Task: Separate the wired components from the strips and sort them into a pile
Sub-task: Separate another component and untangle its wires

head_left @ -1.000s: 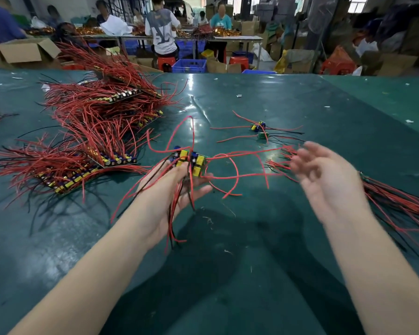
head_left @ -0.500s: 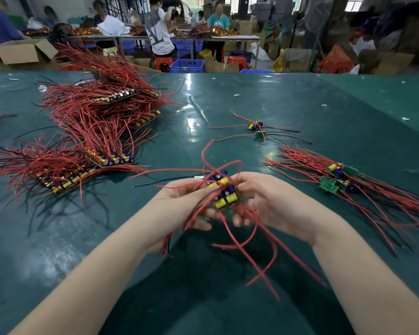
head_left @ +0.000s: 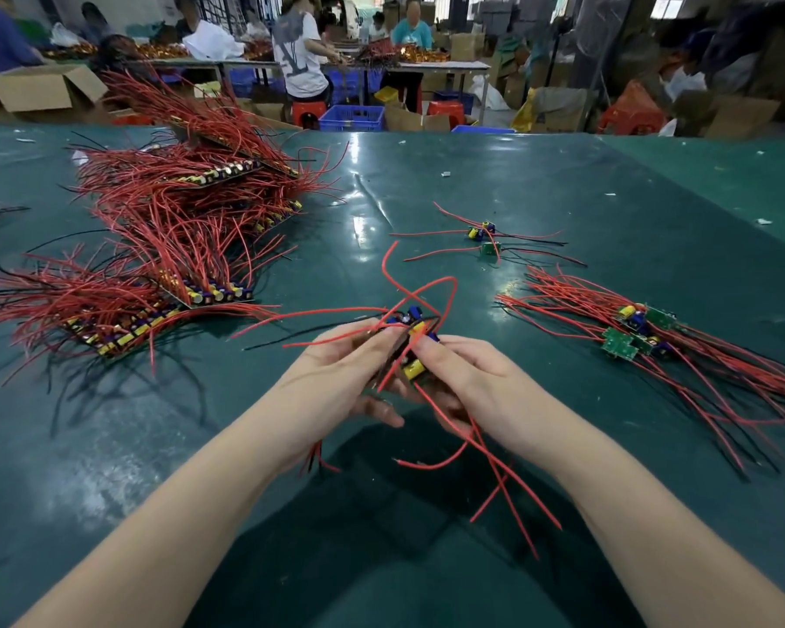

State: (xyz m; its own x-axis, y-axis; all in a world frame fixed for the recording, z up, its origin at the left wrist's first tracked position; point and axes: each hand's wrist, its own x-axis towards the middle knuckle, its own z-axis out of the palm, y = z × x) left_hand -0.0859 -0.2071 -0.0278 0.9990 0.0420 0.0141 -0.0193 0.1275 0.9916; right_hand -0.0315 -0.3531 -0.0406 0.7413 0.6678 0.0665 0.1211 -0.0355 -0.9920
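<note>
Head view, near to far. Both hands hold one short strip piece above the green table, roughly centre. Left hand grips the far-left end, fingers curled round it, red wires trailing out between the fingers. Right hand pinches the near-right end, thumb and forefinger clamped by the yellow capacitor.

Key relation: the strip's long axis runs diagonally, far-left to near-right, straight between the two grips, so the break line sits between the fingertips. Both hands equally close; a snap or twist across that axis looks like the next step. Exact score line is hidden by fingers and wires. Risk: loose wires loop over both hands and could snag.

Just right of the hands, the sorted pile of small green boards with red leads; right hand is nearer for the drop. Further back, two stray boards. Left and far-left, the stack of unseparated strips, still large, so the job looks early.
</note>
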